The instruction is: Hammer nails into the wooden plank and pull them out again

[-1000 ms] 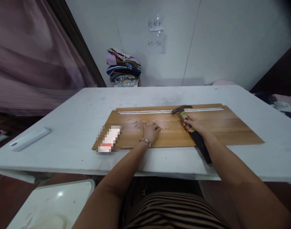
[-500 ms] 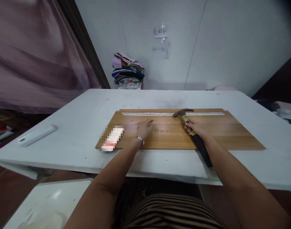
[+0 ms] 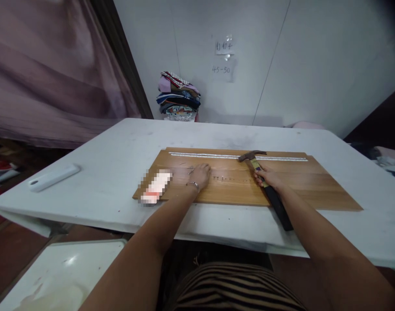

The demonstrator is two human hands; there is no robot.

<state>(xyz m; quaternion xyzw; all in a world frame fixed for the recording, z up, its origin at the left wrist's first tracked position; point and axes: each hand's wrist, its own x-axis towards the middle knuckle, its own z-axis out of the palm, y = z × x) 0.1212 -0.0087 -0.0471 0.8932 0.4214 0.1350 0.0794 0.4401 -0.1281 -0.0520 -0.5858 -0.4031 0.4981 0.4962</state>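
A long wooden board lies on the white table. My right hand is closed round the handle of a claw hammer, whose head rests on the board near a white strip along its far edge. My left hand rests on the board beside several loose nails, fingers curled; whether it holds a nail I cannot make out. A short row of nails stands in the board between my hands.
A blurred pink-and-white packet sits on the board's left end. A white plastic bar lies at the table's left. Folded clothes are stacked against the back wall. A white stool stands at lower left.
My left hand left the nail row, reached left to the loose nails and now rests curled beside them. The right hand and hammer have hardly moved; the view shifted slightly.
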